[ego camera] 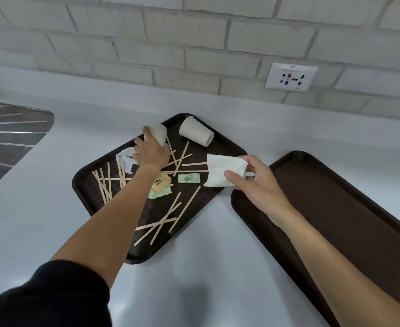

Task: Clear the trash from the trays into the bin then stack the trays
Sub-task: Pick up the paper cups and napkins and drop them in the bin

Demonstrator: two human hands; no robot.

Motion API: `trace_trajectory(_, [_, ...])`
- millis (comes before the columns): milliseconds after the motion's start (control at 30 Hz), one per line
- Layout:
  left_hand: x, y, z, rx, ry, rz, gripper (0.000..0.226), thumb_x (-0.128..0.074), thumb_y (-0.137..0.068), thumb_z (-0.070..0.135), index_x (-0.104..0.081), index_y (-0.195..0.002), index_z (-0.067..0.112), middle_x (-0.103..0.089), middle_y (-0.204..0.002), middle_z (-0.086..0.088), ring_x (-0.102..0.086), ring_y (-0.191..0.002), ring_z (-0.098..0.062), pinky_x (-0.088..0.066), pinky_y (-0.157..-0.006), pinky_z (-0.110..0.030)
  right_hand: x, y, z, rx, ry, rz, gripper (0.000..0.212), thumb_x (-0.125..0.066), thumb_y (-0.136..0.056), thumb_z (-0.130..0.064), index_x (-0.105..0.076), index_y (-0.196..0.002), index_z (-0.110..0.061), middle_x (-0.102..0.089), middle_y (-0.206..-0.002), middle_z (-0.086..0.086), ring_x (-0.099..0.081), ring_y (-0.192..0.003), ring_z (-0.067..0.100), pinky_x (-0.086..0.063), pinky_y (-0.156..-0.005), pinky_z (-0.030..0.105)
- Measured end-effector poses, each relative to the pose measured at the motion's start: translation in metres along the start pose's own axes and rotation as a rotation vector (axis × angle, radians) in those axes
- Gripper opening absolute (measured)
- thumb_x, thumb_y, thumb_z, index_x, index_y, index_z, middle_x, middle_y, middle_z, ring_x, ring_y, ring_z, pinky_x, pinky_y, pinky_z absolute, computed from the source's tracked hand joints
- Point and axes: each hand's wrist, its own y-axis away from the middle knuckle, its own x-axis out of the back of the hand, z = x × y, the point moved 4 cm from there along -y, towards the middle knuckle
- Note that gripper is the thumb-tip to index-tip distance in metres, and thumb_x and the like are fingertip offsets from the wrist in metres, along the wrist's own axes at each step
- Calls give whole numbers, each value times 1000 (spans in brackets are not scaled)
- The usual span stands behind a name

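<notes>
Fingers [147, 132] of the left hand [150, 153] curl round a paper cup [160, 135] at the far side of the littered tray [82, 182]. The right hand [258, 182] pinches a folded napkin [225, 169] between thumb and forefinger, over that tray's right edge. Both look light and easily crushed, so a gentle hold on the cup's wall suits. The cup lies tipped rather than upright, and the palm hides where its mouth points. Wooden stirrers [163, 223] lie scattered nearer the wrist.

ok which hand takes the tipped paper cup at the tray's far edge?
Probably left: the left hand grips a paper cup right beside the tipped cup; the right hand holds a napkin, farther off.
</notes>
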Motion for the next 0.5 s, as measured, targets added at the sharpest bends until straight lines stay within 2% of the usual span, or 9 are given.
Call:
trace_trajectory(167, [-4, 14, 2, -53, 16, 62, 68, -52, -94, 24, -16, -150, 13, -43, -130, -28, -42, -122, -45, -30, -101, -58, 26, 14, 9, -24, -35, 52, 50, -75, -73, -52, -58, -117, -35, -67, -114, -9, -67, -104, 14, -56, -92, 40])
trace_trajectory(267, [3, 35, 11, -175, 122, 116, 70, -55, -94, 27, -16, -152, 14, -44, -130, -25, -42, -122, -40, -31, -100, -58, 36, 26, 6, -18, -116, 68, 34, -74, -84, -39, -61, -114, -26, -70, -109, -4, -70, -96, 12, -58, -89, 35])
trace_trajectory(400, [14, 80, 34, -372, 367, 59, 68, -59, -95, 32, -23, -151, 17, -43, -138, -13, -43, -124, -25, -37, -101, -36, 47, 44, -2, 20, -197, 132, 32, -68, -91, -38, -60, -116, -21, -67, -110, 4, -73, -89, 14, -59, -74, 26])
trace_trajectory(500, [17, 124, 58, -496, 398, -59, 66, -61, -94, 39, -30, -150, 24, -44, -145, 1, -46, -125, -18, -41, -105, -35, 65, 62, -1, 41, -219, 202, 35, -63, -93, -42, -57, -120, -21, -66, -109, 5, -74, -81, 15, -56, -65, 24])
